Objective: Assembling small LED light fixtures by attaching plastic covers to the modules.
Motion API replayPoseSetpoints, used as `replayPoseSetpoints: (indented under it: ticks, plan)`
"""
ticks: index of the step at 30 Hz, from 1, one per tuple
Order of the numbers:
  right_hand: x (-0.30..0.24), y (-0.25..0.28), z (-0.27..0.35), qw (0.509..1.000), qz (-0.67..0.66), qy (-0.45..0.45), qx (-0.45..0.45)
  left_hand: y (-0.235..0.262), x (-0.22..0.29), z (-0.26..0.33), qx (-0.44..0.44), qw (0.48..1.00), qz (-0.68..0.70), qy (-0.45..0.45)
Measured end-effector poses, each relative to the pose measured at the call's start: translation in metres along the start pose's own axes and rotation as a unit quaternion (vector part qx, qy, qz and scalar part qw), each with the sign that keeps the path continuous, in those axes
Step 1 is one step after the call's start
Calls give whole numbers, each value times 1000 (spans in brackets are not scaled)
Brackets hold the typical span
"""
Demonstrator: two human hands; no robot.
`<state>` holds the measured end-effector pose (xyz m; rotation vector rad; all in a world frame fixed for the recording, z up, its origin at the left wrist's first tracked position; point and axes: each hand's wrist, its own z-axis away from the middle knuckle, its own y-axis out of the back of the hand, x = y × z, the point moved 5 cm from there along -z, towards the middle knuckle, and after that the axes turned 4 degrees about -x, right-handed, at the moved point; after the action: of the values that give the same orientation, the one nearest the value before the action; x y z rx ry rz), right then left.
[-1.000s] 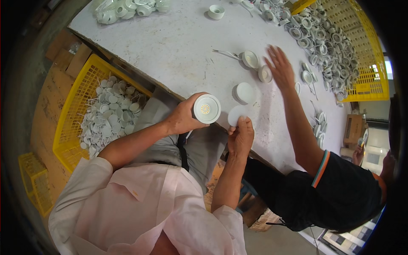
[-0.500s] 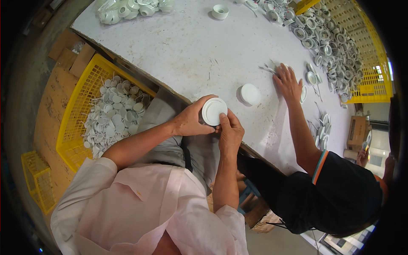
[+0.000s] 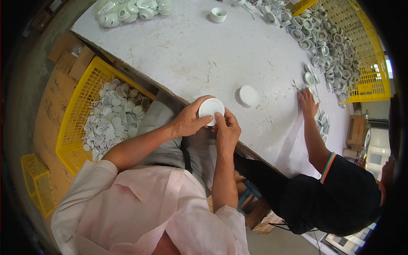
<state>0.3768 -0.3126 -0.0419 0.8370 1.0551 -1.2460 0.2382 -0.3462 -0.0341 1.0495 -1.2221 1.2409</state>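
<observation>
Between my two hands is a round white plastic disc-shaped part point(image 3: 211, 109) with a raised rim, its flat face turned up. My left hand point(image 3: 190, 119) wraps its left side, thumb lying over the lower edge. My right hand point(image 3: 227, 129) grips it from the lower right, thumb pressed on the face; the other fingers are partly hidden beneath. Just right of my hands, a similar white round part point(image 3: 247, 96) rests on the table. Farther off stands a white ring-shaped cup point(image 3: 218, 15).
A yellow basket point(image 3: 70, 140) of white discs with wires stands left of the white table point(image 3: 182, 55). A clear bag of white housings point(image 3: 134, 10) lies at the far left. Ring parts point(image 3: 327, 46) heap by another yellow basket point(image 3: 372, 51). A co-worker's hand point(image 3: 308, 104) reaches in at right.
My left thumb has come over the disc's lower edge, and my right thumb has shifted slightly up and left. The co-worker's hand has moved right and nearer, toward the small parts.
</observation>
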Motion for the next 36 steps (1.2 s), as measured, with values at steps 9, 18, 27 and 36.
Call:
replayPoseSetpoints:
  ticks: [9,18,27,36]
  plan:
    - [-2,-6,2,1000,-1,-5,-2,3,-5,3,30,999,-13,12]
    - [1,-8,1,996,-89,-1,-27,0,0,5,18,999,-34,-3]
    - [7,-9,3,996,-71,-8,-59,4,-15,7,24,998,34,42]
    - [-54,53,-35,844,384,333,170,183,-60,124,409,903,124,41]
